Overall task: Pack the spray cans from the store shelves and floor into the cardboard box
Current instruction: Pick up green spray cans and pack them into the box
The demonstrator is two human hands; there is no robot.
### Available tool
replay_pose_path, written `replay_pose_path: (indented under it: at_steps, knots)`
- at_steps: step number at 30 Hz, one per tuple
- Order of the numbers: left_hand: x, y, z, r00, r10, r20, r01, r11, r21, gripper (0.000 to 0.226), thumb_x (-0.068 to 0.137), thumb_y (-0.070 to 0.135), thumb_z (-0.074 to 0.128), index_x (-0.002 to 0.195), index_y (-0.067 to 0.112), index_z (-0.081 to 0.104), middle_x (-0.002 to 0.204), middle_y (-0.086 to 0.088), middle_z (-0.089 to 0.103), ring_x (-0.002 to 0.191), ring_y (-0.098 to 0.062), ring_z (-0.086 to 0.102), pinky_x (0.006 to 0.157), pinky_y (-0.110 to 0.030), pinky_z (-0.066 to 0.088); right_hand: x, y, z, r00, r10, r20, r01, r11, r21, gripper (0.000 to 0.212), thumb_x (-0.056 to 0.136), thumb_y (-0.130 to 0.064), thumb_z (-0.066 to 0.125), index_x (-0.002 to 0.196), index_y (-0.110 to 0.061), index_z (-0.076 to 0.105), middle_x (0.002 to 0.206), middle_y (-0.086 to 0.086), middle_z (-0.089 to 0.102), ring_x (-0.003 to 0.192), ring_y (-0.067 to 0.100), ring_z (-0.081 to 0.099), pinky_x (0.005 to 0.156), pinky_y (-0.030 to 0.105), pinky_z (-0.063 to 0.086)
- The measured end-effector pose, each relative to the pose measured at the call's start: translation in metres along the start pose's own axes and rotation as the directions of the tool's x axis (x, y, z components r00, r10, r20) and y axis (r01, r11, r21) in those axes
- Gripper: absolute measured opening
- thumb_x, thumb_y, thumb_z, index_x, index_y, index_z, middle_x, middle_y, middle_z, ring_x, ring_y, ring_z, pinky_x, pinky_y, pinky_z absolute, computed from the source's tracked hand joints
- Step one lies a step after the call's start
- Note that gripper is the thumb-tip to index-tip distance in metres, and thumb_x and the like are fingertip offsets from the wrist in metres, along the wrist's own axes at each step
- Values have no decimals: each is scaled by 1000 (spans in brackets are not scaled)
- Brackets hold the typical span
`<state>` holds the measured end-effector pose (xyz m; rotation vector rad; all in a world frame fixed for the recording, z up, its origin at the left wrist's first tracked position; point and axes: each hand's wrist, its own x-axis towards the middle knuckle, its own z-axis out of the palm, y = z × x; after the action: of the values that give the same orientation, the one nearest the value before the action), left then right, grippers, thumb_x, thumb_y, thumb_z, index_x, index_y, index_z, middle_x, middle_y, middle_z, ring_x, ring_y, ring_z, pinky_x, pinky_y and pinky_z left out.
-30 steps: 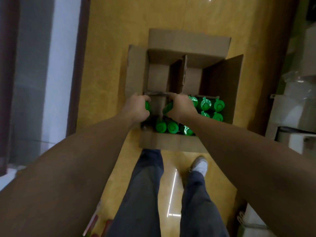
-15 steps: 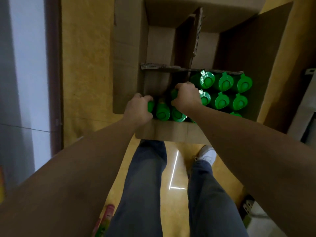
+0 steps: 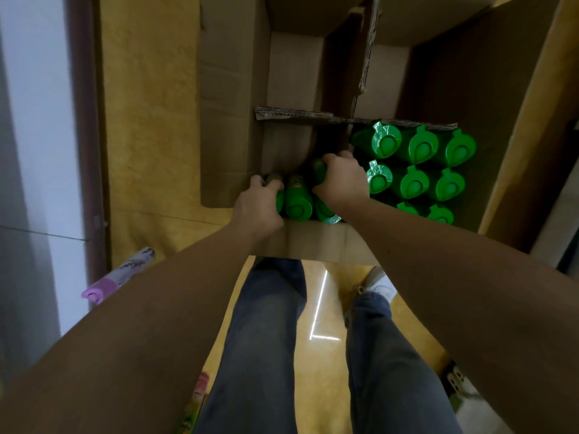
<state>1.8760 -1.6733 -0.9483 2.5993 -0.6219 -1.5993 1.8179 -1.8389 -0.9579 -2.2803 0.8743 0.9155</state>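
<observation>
An open cardboard box (image 3: 233,126) stands on the yellow floor, split by cardboard dividers (image 3: 300,115). Its near right compartment holds several green-capped spray cans (image 3: 416,166) standing upright. In the near left compartment, a row of green cans (image 3: 296,200) stands against the front wall. My left hand (image 3: 257,205) grips the leftmost can of that row. My right hand (image 3: 341,180) curls round a green can at the row's right end, next to the divider. The far compartments show bare cardboard.
A pink-capped spray can (image 3: 120,275) lies on the floor at the left beside a white and brown wall panel (image 3: 40,151). Another can (image 3: 195,399) lies at the bottom by my legs. White boxes (image 3: 564,220) stand to the right of the box's flap.
The camera has dropped closer to the box. Both hands have sunk lower into the near left compartment with their green cans, and the pink can has come into view.
</observation>
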Motion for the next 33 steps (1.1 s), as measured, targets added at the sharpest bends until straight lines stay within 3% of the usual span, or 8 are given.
replay_pose_path:
  at_steps: [5,10,15,17,21,29,33]
  knots:
    - [-3,3,-19,995,-31,95,37,997,-61,73,86,25,66,153,28,40,141,-11,46,127,-34,51,100,-36,44,-12,-7,-20,997,3,80,-4,1000,7,56,85,-26,76,137,-19,57,130,14,53,116,37,58,90,44,53]
    - [-30,25,-57,999,-51,-9,49,992,-114,74,84,29,61,155,30,38,154,-9,40,140,-34,40,111,-45,42,-38,-14,-64,1000,11,13,-11,1000,27,61,84,-31,77,140,-18,55,134,14,51,120,37,57,92,44,52]
    - [-73,61,-111,993,-34,-115,20,992,-127,76,83,42,58,155,29,37,154,-5,42,138,-36,41,110,-51,43,-76,-27,-132,996,-16,-86,16,1000,-4,50,87,-34,73,132,-21,57,128,12,56,119,36,56,92,45,52]
    - [-92,81,-133,987,-6,-160,-13,993,-114,73,88,42,59,156,28,35,156,-6,38,141,-37,34,115,-53,36,-92,-31,-160,991,-25,-131,20,999,-35,42,88,-32,73,126,-22,58,125,11,58,117,34,56,93,46,52]
    - [-138,130,-184,966,49,-253,-64,997,-50,74,93,47,60,158,27,30,164,-8,26,151,-40,17,122,-55,22,-139,-36,-231,974,-53,-220,46,998,-38,51,87,-38,73,133,-22,56,128,11,56,121,34,53,97,48,49]
    - [-261,224,-287,859,179,-479,-139,983,118,71,92,54,56,155,32,32,159,-4,35,146,-37,23,115,-56,31,-247,-42,-360,899,-147,-412,115,988,-100,51,92,-30,67,139,-20,51,132,11,52,123,33,49,97,45,45]
    - [-341,270,-332,761,224,-609,-150,974,170,73,92,56,58,156,32,30,162,-4,30,151,-36,17,117,-55,27,-316,-43,-433,827,-167,-537,126,986,-113,52,93,-31,66,141,-21,49,137,10,50,126,32,46,99,45,41]
